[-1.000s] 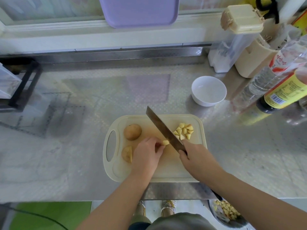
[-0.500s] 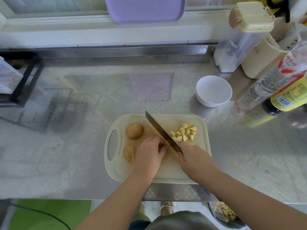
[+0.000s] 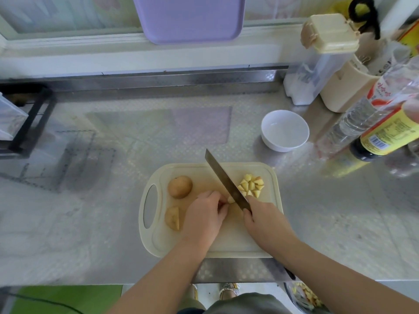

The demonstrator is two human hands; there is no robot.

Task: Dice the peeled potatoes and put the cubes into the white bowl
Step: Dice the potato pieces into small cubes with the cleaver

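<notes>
A cream cutting board (image 3: 238, 243) lies at the counter's front edge. On it sit a whole potato (image 3: 180, 186), a half potato (image 3: 172, 218) and a pile of yellow cubes (image 3: 251, 186). My left hand (image 3: 204, 217) pinches a small potato piece (image 3: 230, 199) against the board. My right hand (image 3: 265, 219) grips the handle of a knife (image 3: 224, 180), whose blade slants from upper left down to the piece. The white bowl (image 3: 285, 130) stands beyond the board to the right and looks empty of cubes.
Bottles (image 3: 371, 114) and a cream container (image 3: 344, 87) crowd the right side, with a clear lidded dispenser (image 3: 317, 60) behind the bowl. A purple tray (image 3: 190, 17) leans on the window ledge. A black rack (image 3: 27, 123) stands at far left. A bowl of scraps (image 3: 303, 295) sits below the counter edge.
The knife has kept chopping at the piece under my left fingers, and the blade tip sits slightly higher now. The camera shifted a little. The cube pile and bowl stay in place.
</notes>
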